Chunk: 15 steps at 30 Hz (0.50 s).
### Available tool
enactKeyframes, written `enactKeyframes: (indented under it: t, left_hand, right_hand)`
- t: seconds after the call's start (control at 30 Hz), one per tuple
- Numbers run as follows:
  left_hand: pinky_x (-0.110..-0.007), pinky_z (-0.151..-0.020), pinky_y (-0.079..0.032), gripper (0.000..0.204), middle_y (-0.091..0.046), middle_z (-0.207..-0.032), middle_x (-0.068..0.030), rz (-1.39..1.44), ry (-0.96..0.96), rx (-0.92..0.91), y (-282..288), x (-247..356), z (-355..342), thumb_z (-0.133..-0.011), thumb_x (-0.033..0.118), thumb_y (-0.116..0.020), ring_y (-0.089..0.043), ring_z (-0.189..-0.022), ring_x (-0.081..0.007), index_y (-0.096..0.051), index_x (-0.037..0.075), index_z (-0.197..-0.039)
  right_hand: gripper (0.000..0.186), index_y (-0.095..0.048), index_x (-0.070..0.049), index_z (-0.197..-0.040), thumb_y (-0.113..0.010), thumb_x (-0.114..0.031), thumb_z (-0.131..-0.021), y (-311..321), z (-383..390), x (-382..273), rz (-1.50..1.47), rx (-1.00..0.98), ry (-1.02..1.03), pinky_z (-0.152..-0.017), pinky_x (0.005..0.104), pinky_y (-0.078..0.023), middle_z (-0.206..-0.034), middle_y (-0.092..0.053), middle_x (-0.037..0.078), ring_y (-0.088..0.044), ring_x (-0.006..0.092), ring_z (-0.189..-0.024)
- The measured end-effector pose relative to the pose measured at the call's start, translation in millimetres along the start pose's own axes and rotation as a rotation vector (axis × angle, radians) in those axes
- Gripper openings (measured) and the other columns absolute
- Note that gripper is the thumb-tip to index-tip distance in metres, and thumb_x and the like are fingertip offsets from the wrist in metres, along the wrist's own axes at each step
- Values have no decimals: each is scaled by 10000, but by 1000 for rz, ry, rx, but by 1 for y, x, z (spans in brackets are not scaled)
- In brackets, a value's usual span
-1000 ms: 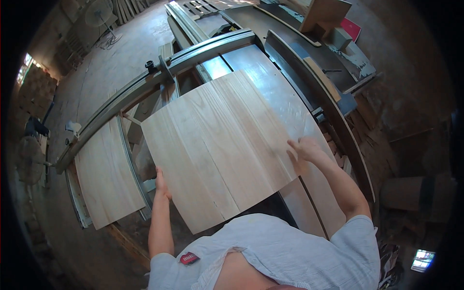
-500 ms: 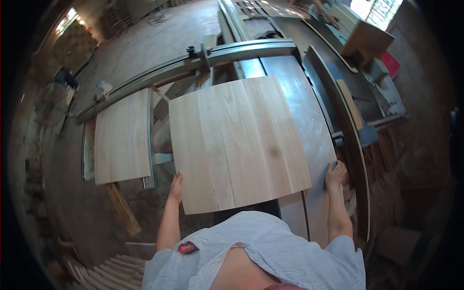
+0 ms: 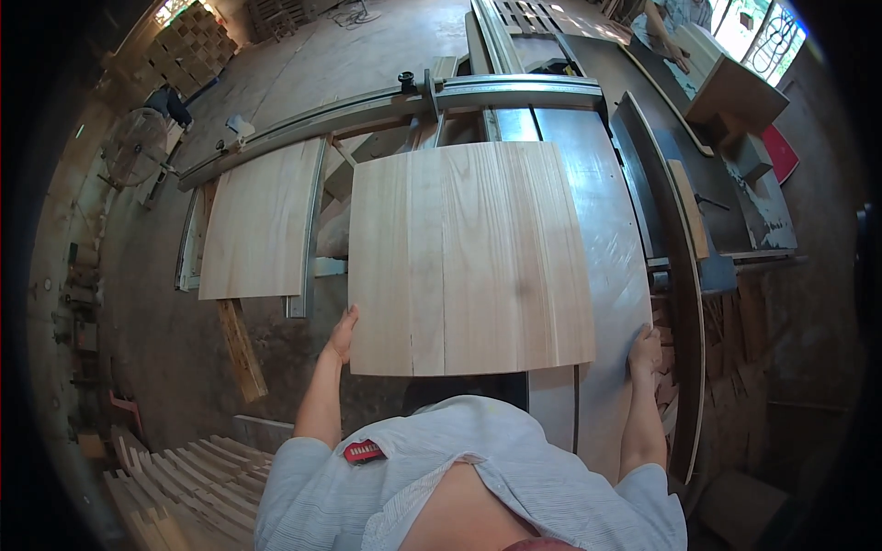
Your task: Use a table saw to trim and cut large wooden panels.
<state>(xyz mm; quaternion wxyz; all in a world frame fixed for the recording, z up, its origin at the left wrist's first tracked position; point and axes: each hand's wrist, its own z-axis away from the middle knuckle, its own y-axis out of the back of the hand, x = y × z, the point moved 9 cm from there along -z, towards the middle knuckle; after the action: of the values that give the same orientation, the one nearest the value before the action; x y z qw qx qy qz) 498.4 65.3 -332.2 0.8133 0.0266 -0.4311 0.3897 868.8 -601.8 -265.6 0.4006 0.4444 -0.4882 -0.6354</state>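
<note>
Nearest, the left hand (image 3: 343, 332) touches the near left corner of a wide pale wooden panel (image 3: 470, 257), its fingers resting loosely against the left edge and not wrapped around it. The right hand (image 3: 645, 349) lies flat, fingers spread, on the grey saw table (image 3: 614, 275) just beside the panel's near right corner. The panel is light, smooth wood made of long strips joined side by side, with fine straight grain running near to far. It lies flat on the table, its left part overhanging. Farther left, a second pale panel (image 3: 259, 220) rests on the sliding carriage. Beyond both runs a long metal fence rail (image 3: 386, 101).
</note>
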Motion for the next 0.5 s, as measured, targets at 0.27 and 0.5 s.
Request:
enactKeyframes:
  t: [0.27,0.5]
  left_hand:
    - [-431,-1053,-457,593,-530,-1396,-76,74,-12,-43,42,-44,51,-1021,495,-489,-532,-1269,-241,-403,117,-1471]
    - [-415,-1090,-406,636,-501,-1423,-79,73,-13,14,60,-54,19,-1015,503,-498,-484,-1310,-234,-375,85,-1479]
  right_hand:
    - [544,-575,-14,-1114,-320,-486,-1025,-19,63,21,14,2,6,-861,551,-485,-1115,-656,263,-630,473,-1000]
    - [507,-564,-19,-1149,-323,-453,-1040,-46,39,1,34,4,-23,-879,536,-476,-1111,-657,258,-613,479,-1033]
